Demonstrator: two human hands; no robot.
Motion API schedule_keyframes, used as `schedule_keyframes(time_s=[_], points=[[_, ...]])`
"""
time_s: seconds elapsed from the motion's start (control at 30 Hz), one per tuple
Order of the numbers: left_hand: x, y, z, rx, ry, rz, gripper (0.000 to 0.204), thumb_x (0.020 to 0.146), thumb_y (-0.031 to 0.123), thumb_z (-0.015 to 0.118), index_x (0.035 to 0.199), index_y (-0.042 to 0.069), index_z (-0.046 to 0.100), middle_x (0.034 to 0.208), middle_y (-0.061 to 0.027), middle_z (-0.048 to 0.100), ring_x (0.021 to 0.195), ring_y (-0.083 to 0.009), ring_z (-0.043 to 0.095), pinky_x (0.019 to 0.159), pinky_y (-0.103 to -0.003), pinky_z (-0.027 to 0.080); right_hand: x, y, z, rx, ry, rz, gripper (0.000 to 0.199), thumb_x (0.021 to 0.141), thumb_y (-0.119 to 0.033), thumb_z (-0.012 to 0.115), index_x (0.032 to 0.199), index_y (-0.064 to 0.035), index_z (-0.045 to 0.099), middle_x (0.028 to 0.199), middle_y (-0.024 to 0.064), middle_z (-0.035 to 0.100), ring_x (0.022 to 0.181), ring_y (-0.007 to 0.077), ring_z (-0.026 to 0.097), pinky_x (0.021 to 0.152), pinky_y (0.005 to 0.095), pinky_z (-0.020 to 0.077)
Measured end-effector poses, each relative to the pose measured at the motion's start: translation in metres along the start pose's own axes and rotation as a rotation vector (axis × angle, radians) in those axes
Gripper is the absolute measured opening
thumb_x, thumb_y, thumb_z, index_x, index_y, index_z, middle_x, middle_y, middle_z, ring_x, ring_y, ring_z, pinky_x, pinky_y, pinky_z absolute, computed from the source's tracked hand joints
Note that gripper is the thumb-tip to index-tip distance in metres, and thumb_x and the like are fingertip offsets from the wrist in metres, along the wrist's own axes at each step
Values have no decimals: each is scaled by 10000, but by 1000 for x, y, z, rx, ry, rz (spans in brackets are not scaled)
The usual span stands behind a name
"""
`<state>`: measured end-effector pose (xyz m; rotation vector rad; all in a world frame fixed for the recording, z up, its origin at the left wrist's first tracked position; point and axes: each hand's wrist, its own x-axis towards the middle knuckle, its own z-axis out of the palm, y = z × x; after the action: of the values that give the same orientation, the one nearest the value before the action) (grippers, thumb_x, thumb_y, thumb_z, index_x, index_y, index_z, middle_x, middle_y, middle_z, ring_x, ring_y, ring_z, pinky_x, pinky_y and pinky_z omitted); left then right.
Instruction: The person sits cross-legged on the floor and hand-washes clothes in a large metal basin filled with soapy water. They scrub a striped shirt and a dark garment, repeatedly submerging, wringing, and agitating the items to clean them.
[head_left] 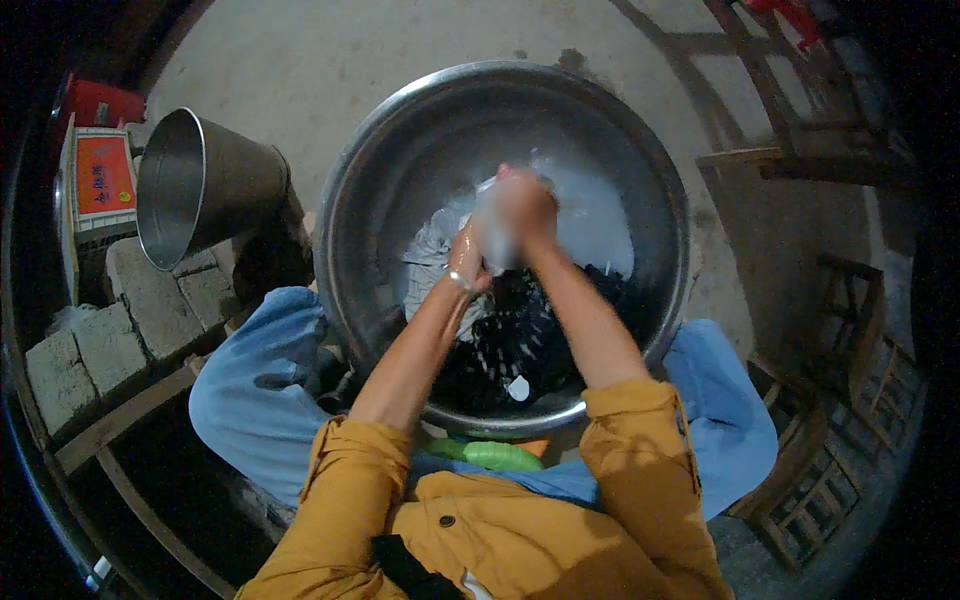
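Place: home washing area, by its furnishings; room or yard, cannot tell.
Floor: bare, concrete-like (pixel 270 75).
Centre: broad metal basin (pixel 430 130), cloudy water (pixel 598 215), dark wet cloth (pixel 520 335).
Ten o'clock: metal bucket (pixel 245 185), tipped.
Nine o'clock: grey blocks (pixel 155 290).
Four o'clock: slatted wooden furniture (pixel 783 475).

From my head, a wide fisheye looks down along my forearms (pixel 415 355) into the basin (pixel 385 190). It sees from near (straight edges bend toward its dark rim).
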<state>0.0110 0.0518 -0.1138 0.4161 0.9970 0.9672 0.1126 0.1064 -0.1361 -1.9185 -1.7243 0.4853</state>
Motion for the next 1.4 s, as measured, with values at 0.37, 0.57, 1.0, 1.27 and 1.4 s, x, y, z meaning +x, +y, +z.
schedule_keyframes(time_s=[0.37,0.57,1.0,1.27,1.4], points=[[1,-11,-41,-171,93,-382,944,686,683,398,1326,155,-53,1371,-115,-129,1257,-335,-54,884,-570,273,-28,52,7,-92,-264,135,437,735,-420,536,1064,-134,517,1216,238,323,1004,483,375,811,472,377],[-7,12,-48,-417,-82,-312,617,753,608,395,1099,98,429,1018,-149,514,851,-294,522,741,-436,451,-97,-76,-27,524,-174,-282,204,644,-187,599,787,-43,581,901,166,479,871,342,484,726,409,410],[-20,6,28,-244,-3,-276,502,806,436,435,1173,94,412,1210,-74,404,1096,-194,386,897,-378,320,-3,67,-2,-124,-182,-60,351,739,-425,517,954,-150,554,934,119,525,806,301,520,671,399,437],[-8,-12,-29,-207,128,-403,805,760,620,361,1336,143,63,1223,-105,366,1137,-297,324,918,-507,265,-12,69,-7,-230,-297,32,411,749,-388,523,1105,-184,502,1204,158,358,1102,386,325,831,535,319],[1,-16,-43,-285,59,-355,824,719,658,381,1268,58,248,1102,-142,450,1017,-272,450,847,-429,377,-51,-2,0,398,-453,116,270,693,-263,561,908,-103,590,1058,182,457,955,355,454,779,429,403]])
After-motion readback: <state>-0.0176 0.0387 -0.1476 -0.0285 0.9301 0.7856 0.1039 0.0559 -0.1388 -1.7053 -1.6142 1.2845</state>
